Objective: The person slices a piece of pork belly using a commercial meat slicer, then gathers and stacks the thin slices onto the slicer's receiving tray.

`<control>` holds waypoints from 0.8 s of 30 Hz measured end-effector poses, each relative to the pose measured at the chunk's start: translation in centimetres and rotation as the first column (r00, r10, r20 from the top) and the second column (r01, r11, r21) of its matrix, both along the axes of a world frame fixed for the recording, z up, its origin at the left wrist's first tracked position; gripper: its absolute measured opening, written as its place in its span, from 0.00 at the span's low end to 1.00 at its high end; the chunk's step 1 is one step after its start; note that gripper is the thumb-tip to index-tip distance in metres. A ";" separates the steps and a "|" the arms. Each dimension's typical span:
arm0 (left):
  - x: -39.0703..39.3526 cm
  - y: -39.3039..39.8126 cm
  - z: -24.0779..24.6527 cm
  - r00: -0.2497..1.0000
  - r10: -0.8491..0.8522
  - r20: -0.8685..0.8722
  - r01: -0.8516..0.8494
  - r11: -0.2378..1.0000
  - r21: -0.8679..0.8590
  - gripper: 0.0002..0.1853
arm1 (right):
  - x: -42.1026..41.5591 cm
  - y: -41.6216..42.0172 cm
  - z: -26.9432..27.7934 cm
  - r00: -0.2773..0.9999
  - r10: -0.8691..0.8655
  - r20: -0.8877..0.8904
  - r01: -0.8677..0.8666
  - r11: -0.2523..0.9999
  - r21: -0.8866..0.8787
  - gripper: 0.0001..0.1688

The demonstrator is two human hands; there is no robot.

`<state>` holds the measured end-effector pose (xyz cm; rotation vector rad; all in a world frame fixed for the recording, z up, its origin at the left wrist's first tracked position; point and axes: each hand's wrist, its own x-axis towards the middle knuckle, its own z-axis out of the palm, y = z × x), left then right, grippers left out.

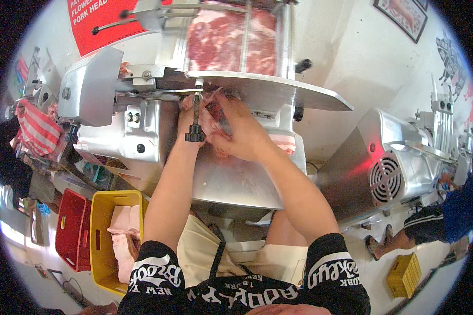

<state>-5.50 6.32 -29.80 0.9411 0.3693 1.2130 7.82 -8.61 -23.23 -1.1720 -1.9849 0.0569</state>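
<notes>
Both my hands are under the metal plate of a meat slicer [260,84], with thin slices of raw meat [216,118] between them. My right hand [244,130] curves around the right side of the slices, its fingers pointing up toward the plate. At their left side is my left hand [189,122], partly covered by a threaded rod with a black knob [195,133]. Above the plate, a large slab of raw meat [230,39] lies in the slicer's carriage behind metal bars. More pale-and-red slices [282,144] rest at the right of the steel receiving tray [236,189].
A yellow crate [96,236] holding pale meat slabs [124,252] stands at lower left, beside a red crate [73,232]. Another slicer [362,169] is on the right. A person [425,222] is at far right, near a small yellow crate [404,275].
</notes>
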 end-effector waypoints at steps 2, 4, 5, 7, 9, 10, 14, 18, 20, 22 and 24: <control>-0.3 0.4 -1.0 0.993 -0.008 0.114 0.006 1.000 0.019 0.09 | -0.3 -0.1 -0.4 0.999 -0.013 0.033 0.015 0.998 -0.054 0.54; 0.0 -0.4 -0.3 0.991 -0.066 0.118 0.074 0.995 -0.060 0.09 | -0.1 0.0 -1.0 0.999 -0.027 0.041 0.031 0.995 -0.100 0.51; 0.1 -0.8 0.0 0.988 -0.094 0.121 0.106 0.989 -0.099 0.10 | 0.0 0.1 -1.3 0.999 -0.027 0.033 0.030 0.992 -0.119 0.49; -0.2 -1.2 0.3 0.995 -0.038 0.088 0.043 0.998 -0.055 0.10 | 0.0 0.1 -1.8 1.000 -0.018 0.022 0.020 0.994 -0.105 0.43; -0.2 -1.9 0.9 0.999 -0.038 0.027 0.039 0.998 -0.042 0.11 | 0.3 0.3 -2.5 1.000 -0.010 0.014 0.011 0.999 -0.043 0.36; -0.1 -2.7 1.8 0.998 -0.066 -0.019 0.065 0.996 -0.053 0.11 | 0.6 0.6 -2.6 0.998 -0.013 -0.069 0.005 0.993 -0.114 0.33; 0.4 -3.0 1.8 0.997 -0.006 -0.079 0.008 1.000 0.025 0.14 | 1.4 1.2 -2.9 0.979 0.042 -0.198 -0.068 0.989 -0.129 0.26; 0.8 -3.9 2.4 0.995 0.053 -0.079 -0.053 0.999 0.001 0.13 | 2.9 0.6 -3.3 0.971 -0.022 -0.239 -0.034 0.973 -0.228 0.22; 0.2 -2.6 2.2 0.992 0.059 -0.115 -0.052 0.997 0.062 0.17 | 2.5 0.2 -2.7 0.981 -0.088 -0.174 0.036 0.960 -0.277 0.21; -0.2 -3.1 1.8 1.000 0.028 -0.005 -0.028 0.998 -0.048 0.18 | 2.3 -0.4 -2.2 0.983 -0.122 -0.136 0.084 0.962 -0.260 0.20; -0.3 -2.8 1.7 0.999 -0.016 0.040 0.019 0.996 -0.082 0.18 | 2.0 -0.8 -1.9 0.987 -0.117 -0.113 0.097 0.980 -0.171 0.19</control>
